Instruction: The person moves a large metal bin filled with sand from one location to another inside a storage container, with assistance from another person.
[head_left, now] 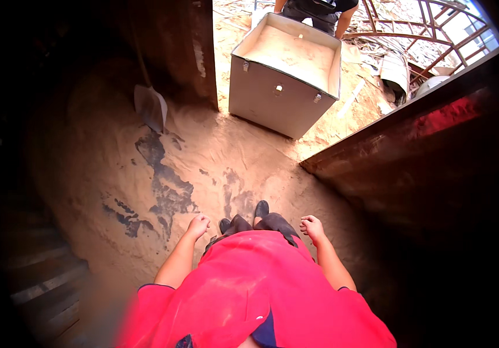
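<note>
My left hand (199,225) hangs beside my hip with the fingers curled in, and nothing shows in it. On the other side my right hand (312,227) is loosely closed too, holding nothing that I can see. Both hands are apart from every object. Ahead, in the doorway, a large grey box (272,98) with metal latches stands tilted in the view, filled nearly to the rim with pale sand (293,55). Behind it is another person (310,14) in dark clothing, arms down near the box.
A shovel (152,107) leans by the rusty left door panel (174,52), its blade on the sandy floor (104,151). Another rusty panel (400,151) slants along the right. Outside lie scrap and a curved metal frame (400,26). Steps or slats (52,278) sit at lower left.
</note>
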### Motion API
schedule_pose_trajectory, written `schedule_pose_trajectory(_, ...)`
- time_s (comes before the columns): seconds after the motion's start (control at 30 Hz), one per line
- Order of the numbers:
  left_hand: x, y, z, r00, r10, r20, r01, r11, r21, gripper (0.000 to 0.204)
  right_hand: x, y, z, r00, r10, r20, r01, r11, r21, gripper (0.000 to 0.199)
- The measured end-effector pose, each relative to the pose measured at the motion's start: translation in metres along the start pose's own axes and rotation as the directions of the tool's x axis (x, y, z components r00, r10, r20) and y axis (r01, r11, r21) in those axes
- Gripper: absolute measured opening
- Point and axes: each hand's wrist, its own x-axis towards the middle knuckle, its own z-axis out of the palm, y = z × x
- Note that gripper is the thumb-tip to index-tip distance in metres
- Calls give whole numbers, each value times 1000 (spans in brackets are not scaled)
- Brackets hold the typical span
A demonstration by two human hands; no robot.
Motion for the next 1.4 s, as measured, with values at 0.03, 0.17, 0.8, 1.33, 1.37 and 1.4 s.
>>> schedule_pose_trajectory(0.03, -2, 3, -2, 1000, -7, -9, 8, 1000, 26, 17, -8, -3, -3, 999, 38, -6, -38, 999, 34, 15)
schedule_pose_trajectory(0.17, -3, -2, -14, 998, -57, -23, 60, 991, 123, 17, -18, -8, -18, 996, 79, -38, -75, 992, 97, 15)
schedule_pose_trajectory(0.8, 89, 192, 26, 993, 21, -114, -13, 998, 69, 18, 173, -158, -60, 1000, 3, 17, -8, 954, 299, 32)
schedule_pose_trajectory(1.33, 281, 484, 75, 957, -174, -231, 125, 969, -213, 56, 448, -365, -127, 988, 141, -61, -49, 669, 742, 69)
schedule_pose_trajectory(1.37, 304, 508, 73, 961, -149, -232, 95, 969, -229, 59, 453, -377, -124, 986, 158, -58, -58, 644, 763, 70)
schedule_pose_trajectory(1.4, 330, 531, 71, 963, -142, -230, 77, 960, -271, 62, 463, -389, -123, 985, 163, -53, -58, 610, 790, 68)
